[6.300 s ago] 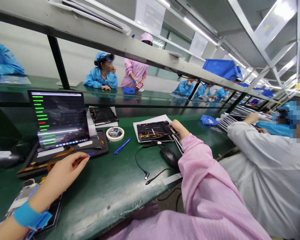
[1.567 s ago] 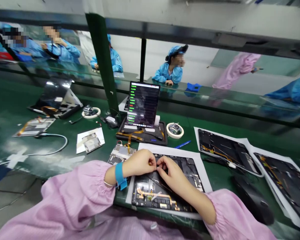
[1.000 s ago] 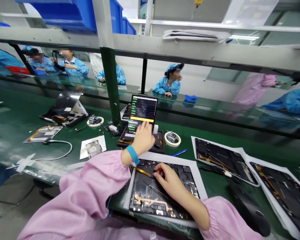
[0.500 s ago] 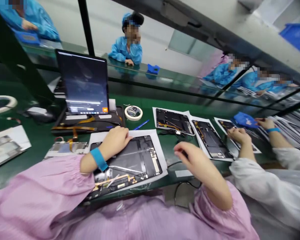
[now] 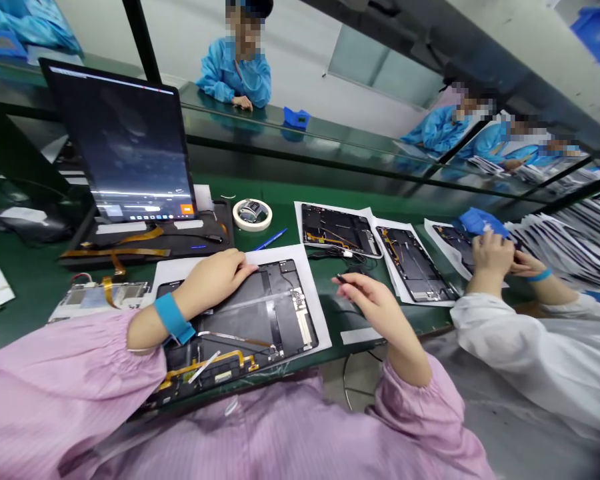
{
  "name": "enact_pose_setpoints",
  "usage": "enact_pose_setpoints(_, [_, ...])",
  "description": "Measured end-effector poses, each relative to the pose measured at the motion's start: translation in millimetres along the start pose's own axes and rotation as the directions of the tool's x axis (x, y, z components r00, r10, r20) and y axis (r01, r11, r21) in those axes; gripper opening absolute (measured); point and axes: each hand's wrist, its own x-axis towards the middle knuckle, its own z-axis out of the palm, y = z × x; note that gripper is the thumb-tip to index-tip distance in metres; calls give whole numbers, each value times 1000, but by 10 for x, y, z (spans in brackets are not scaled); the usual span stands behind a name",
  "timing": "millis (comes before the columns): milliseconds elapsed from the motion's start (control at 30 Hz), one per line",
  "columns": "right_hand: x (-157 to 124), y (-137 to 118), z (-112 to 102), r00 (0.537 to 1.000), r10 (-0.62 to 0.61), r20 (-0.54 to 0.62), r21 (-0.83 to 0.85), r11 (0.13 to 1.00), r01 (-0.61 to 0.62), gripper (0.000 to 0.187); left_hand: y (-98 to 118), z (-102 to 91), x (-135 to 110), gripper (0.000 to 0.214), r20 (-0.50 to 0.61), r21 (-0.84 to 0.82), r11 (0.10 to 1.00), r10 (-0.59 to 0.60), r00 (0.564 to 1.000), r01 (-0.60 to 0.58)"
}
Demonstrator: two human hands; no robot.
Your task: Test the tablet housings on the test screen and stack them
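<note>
An open tablet chassis (image 5: 260, 313) lies on a white paper sheet (image 5: 315, 293) in front of me, with orange flex cable along its near edge. My left hand (image 5: 215, 277), a blue band on its wrist, rests on the chassis's far left corner with its fingers laid flat. My right hand (image 5: 373, 303) hovers to the right of the sheet, above the table's front edge. Its thumb and fingers pinch a small dark plug (image 5: 339, 277) that points left.
A lit tablet screen (image 5: 125, 147) stands on a black fixture (image 5: 180, 243). Behind the sheet lie a tape roll (image 5: 253, 215) and a blue pen (image 5: 270, 239). Further open tablets (image 5: 337, 230) lie to the right. A co-worker's hands (image 5: 495, 253) in white sleeves work beside a blue cloth (image 5: 480, 220).
Since half a second ago my view has shifted left and closer. My right hand has lifted with its fingers pinched on the plug. My left hand stays on the chassis.
</note>
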Motion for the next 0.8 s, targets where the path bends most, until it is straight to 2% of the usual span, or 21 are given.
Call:
enact_pose_setpoints(67, [66,26,125,998,-18,58,46,999,15,25,38,-13,-10,42,26,1,1000,-19,999,19])
enact_pose_setpoints(133, [103,48,253,990,-91,106,2,996,91,21,67,-16,-13,41,41,20,1000,-9,999,8])
enact_pose_setpoints(267, [108,95,400,972,-214,92,-91,971,222,18,77,-10,-8,41,45,45,999,24,999,-26])
enact_pose_setpoints(533, [107,156,409,945,-292,146,-111,945,309,18,99,-18,0,41,70,65,997,40,997,-44])
enact_pose_setpoints(700, [108,112,374,933,-303,195,-94,941,325,15,126,-11,5,40,52,-5,998,59,997,-59])
enact_pose_setpoints(800, [37,29,396,935,-301,189,-184,924,335,17,119,-13,11,38,30,-57,997,61,998,-59])
